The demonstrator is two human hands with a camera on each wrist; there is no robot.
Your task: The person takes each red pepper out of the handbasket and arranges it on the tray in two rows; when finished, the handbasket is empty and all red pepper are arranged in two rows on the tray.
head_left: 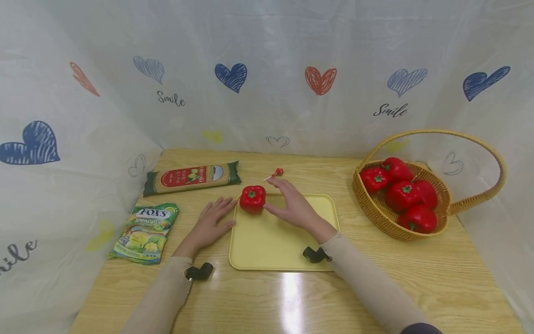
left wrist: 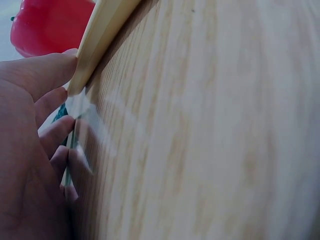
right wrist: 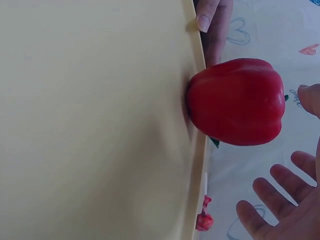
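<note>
A red bell pepper [head_left: 252, 199] stands upright at the far left corner of a yellow tray [head_left: 267, 250], its green stem on top. Just to its right is my right hand [head_left: 294, 206], thumb and fingers spread apart; the right wrist view shows a gap between this hand [right wrist: 290, 200] and the pepper [right wrist: 237, 102]. My left hand [head_left: 210, 225] rests palm down on the table beside the tray's left edge. In the left wrist view, its thumb [left wrist: 50, 70] lies right at the tray's rim [left wrist: 95, 42], and its fingers are relaxed.
A wicker basket [head_left: 373, 204] of several red bell peppers stands at the right. Behind the tray lies a red lollipop [head_left: 279, 171]. To the left are a green-ended pasta packet [head_left: 192, 178] and a FOX'S candy bag [head_left: 146, 234]. A printed curtain [head_left: 267, 106] hangs behind.
</note>
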